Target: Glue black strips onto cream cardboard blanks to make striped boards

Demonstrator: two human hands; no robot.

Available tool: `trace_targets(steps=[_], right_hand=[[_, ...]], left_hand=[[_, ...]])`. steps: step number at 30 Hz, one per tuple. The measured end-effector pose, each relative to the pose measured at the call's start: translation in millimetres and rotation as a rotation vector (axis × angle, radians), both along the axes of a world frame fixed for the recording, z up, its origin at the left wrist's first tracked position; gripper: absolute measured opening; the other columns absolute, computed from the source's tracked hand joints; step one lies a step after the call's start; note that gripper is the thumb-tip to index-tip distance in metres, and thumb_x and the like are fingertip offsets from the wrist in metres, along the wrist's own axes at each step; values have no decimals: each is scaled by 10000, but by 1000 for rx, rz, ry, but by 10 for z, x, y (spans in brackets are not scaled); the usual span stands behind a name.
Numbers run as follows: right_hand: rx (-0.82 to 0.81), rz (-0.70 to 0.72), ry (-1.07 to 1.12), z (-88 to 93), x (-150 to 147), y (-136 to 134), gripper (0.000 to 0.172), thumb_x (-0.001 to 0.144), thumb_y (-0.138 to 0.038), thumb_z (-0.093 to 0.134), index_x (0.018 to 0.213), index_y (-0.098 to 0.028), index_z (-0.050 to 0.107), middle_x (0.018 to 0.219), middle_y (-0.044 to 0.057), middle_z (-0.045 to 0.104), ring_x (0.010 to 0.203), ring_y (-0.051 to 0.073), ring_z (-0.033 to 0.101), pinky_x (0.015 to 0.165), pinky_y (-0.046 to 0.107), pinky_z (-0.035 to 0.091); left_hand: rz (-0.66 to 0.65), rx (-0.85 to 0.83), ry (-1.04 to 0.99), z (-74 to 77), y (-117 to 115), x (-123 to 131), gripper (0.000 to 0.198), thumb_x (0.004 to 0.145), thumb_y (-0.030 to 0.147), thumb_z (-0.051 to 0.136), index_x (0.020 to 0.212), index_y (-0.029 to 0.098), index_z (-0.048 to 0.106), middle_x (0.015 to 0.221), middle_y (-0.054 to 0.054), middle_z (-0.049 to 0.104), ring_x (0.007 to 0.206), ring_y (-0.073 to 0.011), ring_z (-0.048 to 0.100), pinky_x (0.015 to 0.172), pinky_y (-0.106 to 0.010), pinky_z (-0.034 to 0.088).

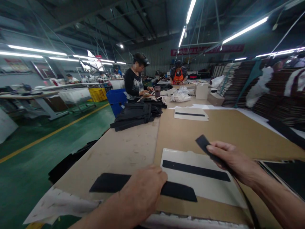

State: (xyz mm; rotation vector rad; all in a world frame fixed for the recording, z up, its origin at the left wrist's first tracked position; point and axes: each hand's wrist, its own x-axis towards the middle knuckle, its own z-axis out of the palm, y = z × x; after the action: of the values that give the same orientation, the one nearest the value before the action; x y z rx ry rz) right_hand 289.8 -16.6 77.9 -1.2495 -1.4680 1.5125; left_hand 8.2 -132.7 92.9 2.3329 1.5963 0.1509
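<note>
The right hand (230,158) pinches a long, narrow, flexible black strip (203,143), fingers closed; the left hand (147,187) curls over a wide, flat black piece (179,191) partly overlapping a banded cream rectangular sheet (209,189); its grip is hidden.

Strips (179,191): matt, cloth-like surf. Sheets (212,190): smooth, semi-gloss. Table (133,143): matt, brd-like, scuffed. Bag (181,94): clr plast., glossy, crinkled.

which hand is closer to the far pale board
Right. The right hand is on the near side of the far board, slightly rightward, holding a strip. The left hand is farther off, lower and leftward, over the wide piece.
</note>
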Motion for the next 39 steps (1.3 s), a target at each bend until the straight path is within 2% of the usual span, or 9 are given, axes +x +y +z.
trace_targets(steps=[3,5,8,10,15,23,34,39], right_hand=[[35,218,-229,-137,-352,251,334,815,-524,593,879,-202,652,713,-3,672,573,134,560,522,238,408],[136,303,-314,-219,-583,382,261,816,-445,580,850,-197,652,688,-17,661,584,128,548,551,238,406],[258,342,-395,-324,-858,527,144,772,-328,601,792,-185,612,625,-41,604,562,109,492,542,227,369],[310,356,-431,-399,-985,600,112,755,-293,604,774,-184,595,609,-49,575,561,104,472,536,223,352],[331,412,-487,-570,-1122,716,136,757,-307,592,796,-184,637,587,-56,554,542,104,460,540,229,350],[399,432,-595,-653,-1135,785,169,750,-284,600,806,-194,731,591,-37,612,555,116,489,543,243,348],[453,459,-701,-596,-1222,776,230,773,-248,595,894,-206,786,803,17,752,669,161,610,638,264,428],[477,471,-758,-588,-1217,774,237,789,-247,584,904,-214,788,792,20,749,700,176,627,617,259,426]], left_hand=[[-54,125,167,-276,375,79,306,817,38,403,963,160,642,1046,-97,630,1030,-255,556,897,-384,474],[-28,186,174,-478,556,71,334,846,45,377,1032,163,628,1101,-104,601,1076,-255,530,890,-374,485],[12,232,146,-706,653,-3,337,853,51,383,1082,174,597,1107,-92,586,1070,-233,514,919,-355,477],[24,242,120,-784,641,-55,339,841,56,406,1106,177,580,1121,-88,585,1074,-229,500,954,-357,461],[24,239,43,-842,607,-112,385,817,87,469,1184,161,558,1176,-86,580,1113,-247,469,989,-373,445],[47,223,8,-891,627,-126,404,799,100,486,1191,172,557,1196,-90,566,1121,-259,458,961,-396,462],[20,237,10,-881,630,-134,402,803,108,506,1200,150,550,1207,-92,560,1108,-256,447,989,-386,444],[52,231,28,-899,629,-127,387,816,115,492,1191,188,546,1250,-82,542,1130,-253,462,955,-388,471]])
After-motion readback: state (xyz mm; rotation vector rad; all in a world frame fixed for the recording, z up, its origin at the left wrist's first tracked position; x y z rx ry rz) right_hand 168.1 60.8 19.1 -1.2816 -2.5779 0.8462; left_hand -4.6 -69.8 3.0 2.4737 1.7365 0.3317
